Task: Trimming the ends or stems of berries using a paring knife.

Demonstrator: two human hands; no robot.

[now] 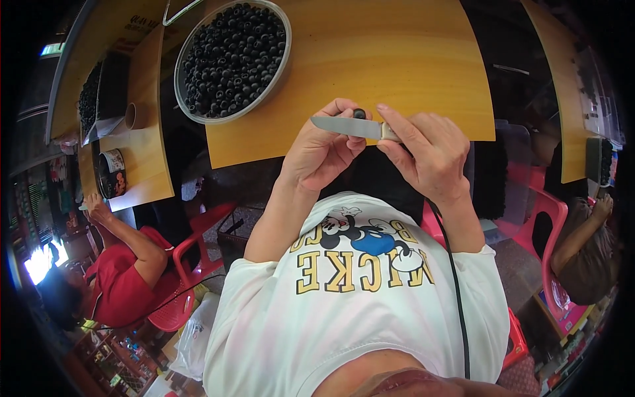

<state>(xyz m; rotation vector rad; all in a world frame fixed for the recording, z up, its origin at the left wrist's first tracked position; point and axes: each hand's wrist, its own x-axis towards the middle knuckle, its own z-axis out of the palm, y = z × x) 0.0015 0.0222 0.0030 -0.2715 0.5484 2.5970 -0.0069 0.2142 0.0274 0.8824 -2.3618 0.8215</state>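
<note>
My left hand [324, 149] is closed around a small black round piece [358, 113], pinched near the fingertips just over the table's near edge. In my right hand [430, 149] is a short knife [347, 126], gripped by its pale handle. The blade points left, lies flat to view and crosses in front of my left fingers, close below the black piece. Whether the blade touches the piece, I cannot tell. Beyond my left hand stands a round clear tub [288, 69] heaped with black pieces [231, 59] of the same sort, several showing a hole or dimple.
The wooden table [397, 59] lies ahead of me. To the left, a person in red [142, 264] sits at another table [149, 155] with a printed tin [112, 173] and a brown cup [136, 116]. Another person [585, 251] works on the right. Red plastic chairs [177, 306] stand nearby.
</note>
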